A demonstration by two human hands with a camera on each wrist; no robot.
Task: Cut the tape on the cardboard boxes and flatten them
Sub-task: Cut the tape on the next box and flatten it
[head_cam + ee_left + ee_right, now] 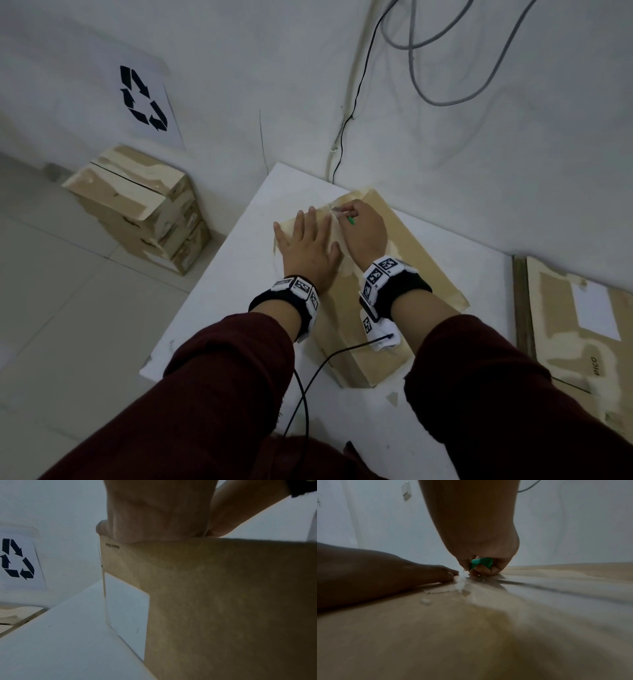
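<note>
A brown cardboard box (404,260) lies on the white table (222,291), with clear tape (488,592) running along its top seam. My left hand (305,243) lies flat on the box top, fingers spread, pressing it down. Just to its right, my right hand (359,222) grips a small green cutter (482,561) with its tip down on the tape near the box's far end. In the left wrist view the box side (223,601) fills the right half under my left hand (154,513). The blade itself is hidden by my fingers.
A stack of taped cardboard boxes (144,205) stands on the floor at left, below a recycling sign (144,99) on the wall. Flattened cardboard (582,329) lies at the table's right edge. Cables (428,68) hang on the wall behind. A black wire (308,380) trails from my right wrist.
</note>
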